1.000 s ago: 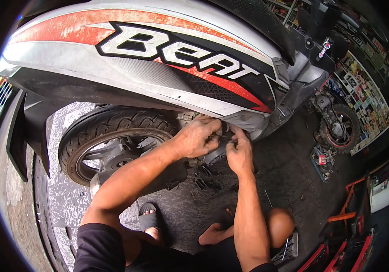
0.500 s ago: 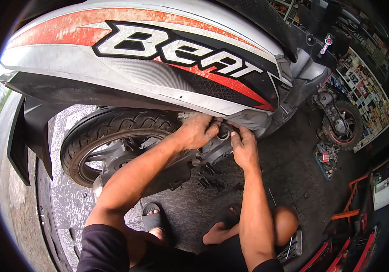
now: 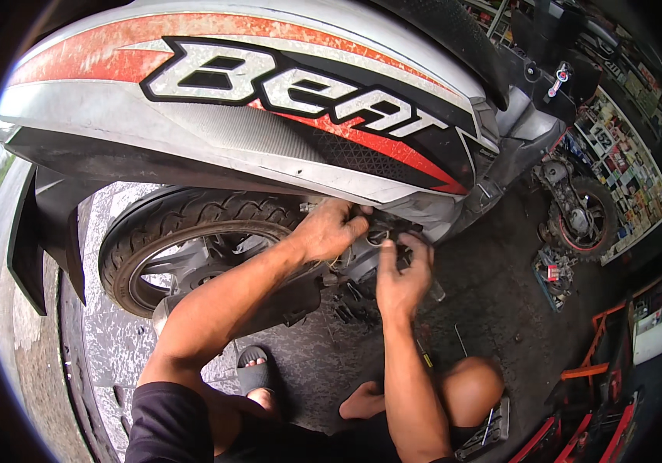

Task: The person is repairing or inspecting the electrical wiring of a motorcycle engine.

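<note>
Head view shows the round fitting (image 3: 378, 238) on the scooter (image 3: 230, 135) between your left hand (image 3: 334, 230), its grip too hidden to tell, and your right hand (image 3: 403, 284), thumb and fingers parted; it looks stiff, perhaps greasy, so pinch its rim.

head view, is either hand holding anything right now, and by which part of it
It cannot be told: the left hand is at the white-and-red side panel's lower edge, any hold there hidden; nothing shows clearly in the right hand.

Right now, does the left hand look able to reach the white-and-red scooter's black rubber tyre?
Probably yes: the left hand is close to the tyre, and nothing visible stands between them.
</note>
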`<action>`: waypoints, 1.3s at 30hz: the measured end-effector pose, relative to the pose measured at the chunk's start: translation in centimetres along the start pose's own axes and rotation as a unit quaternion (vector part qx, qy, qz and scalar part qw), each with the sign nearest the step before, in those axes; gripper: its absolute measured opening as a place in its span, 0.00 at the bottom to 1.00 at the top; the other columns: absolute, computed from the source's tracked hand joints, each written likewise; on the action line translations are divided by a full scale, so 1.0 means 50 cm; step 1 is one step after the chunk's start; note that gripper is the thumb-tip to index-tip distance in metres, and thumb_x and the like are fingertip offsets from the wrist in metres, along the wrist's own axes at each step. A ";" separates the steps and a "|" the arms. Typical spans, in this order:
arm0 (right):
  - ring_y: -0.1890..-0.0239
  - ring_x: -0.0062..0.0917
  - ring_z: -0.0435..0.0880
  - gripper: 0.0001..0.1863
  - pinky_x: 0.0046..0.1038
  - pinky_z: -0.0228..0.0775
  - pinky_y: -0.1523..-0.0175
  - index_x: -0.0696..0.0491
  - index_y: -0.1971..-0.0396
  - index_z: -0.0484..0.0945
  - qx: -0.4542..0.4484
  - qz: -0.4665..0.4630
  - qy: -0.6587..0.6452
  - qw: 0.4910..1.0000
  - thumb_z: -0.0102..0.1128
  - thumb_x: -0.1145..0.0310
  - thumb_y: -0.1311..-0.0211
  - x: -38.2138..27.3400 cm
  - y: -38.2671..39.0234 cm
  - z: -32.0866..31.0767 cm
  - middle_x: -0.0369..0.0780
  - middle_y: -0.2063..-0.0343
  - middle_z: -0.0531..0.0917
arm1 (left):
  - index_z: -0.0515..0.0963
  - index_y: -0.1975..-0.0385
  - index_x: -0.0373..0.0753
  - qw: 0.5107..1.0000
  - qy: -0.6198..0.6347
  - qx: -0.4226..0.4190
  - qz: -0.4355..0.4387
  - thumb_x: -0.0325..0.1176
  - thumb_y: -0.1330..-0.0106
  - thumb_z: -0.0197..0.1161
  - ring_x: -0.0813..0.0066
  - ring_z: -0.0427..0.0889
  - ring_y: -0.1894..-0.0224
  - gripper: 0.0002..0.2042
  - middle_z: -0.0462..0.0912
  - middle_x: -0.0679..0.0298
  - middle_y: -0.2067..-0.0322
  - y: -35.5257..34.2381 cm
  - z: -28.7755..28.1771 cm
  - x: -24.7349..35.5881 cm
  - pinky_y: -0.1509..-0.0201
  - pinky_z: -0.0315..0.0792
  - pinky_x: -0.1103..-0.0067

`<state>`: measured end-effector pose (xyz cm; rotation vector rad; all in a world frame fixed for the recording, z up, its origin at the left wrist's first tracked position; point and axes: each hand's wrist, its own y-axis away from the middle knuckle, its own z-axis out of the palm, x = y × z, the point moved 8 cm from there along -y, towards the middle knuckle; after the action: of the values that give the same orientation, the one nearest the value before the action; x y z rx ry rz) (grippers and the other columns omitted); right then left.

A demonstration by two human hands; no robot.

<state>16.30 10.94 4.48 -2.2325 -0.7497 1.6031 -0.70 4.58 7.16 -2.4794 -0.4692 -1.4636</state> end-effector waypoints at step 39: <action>0.50 0.37 0.85 0.15 0.35 0.74 0.44 0.62 0.51 0.81 -0.028 -0.140 0.020 0.990 0.56 0.75 0.34 -0.072 -0.028 0.027 0.50 0.55 0.85 | 0.74 0.54 0.34 0.923 -0.283 0.043 0.257 0.32 0.38 0.61 0.50 0.82 0.53 0.14 0.83 0.50 0.64 0.048 0.054 -0.017 0.44 0.68 0.58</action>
<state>13.82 9.96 7.55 -2.0798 -1.0553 1.4145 2.00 3.16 5.07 -2.6430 0.0437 -0.5111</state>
